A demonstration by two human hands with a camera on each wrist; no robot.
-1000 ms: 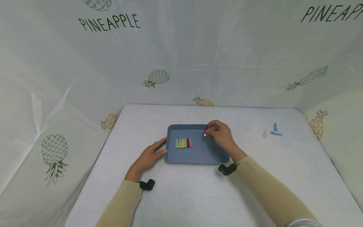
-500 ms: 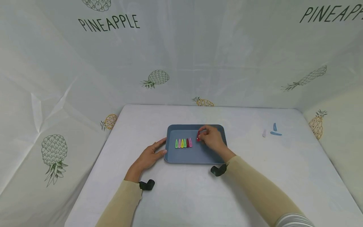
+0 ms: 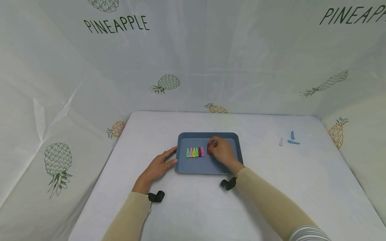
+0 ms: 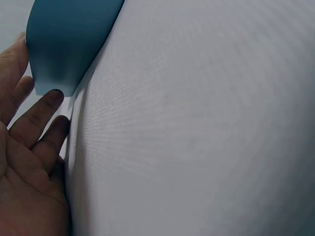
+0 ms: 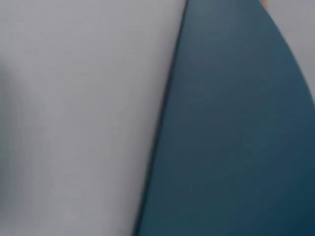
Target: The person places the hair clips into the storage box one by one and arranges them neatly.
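Note:
A blue-grey tray (image 3: 193,167) lies on the white table in the head view. Inside it stands a row of several snap hair clips: light green (image 3: 187,153), pink (image 3: 191,152), yellow (image 3: 194,152), green (image 3: 197,152), dark red (image 3: 199,152) and pink (image 3: 203,152). Just right of the row, my right hand (image 3: 222,150) pinches a red hair clip (image 3: 208,149), partly covered by the fingers. My left hand (image 3: 158,166) rests against the tray's left edge with extended fingers. In the left wrist view those fingers (image 4: 37,120) touch the tray wall (image 4: 69,49).
Two blue hair clips (image 3: 292,135) and a pale one (image 3: 281,142) lie on the table (image 3: 301,180), right of the tray. A white curtain printed with pineapples (image 3: 169,82) surrounds the table's back and sides. Only the tray's side (image 5: 231,128) shows in the right wrist view.
My right hand has moved left and toward the body with the red hair clip, now close beside the row. My left hand stays at the tray's edge.

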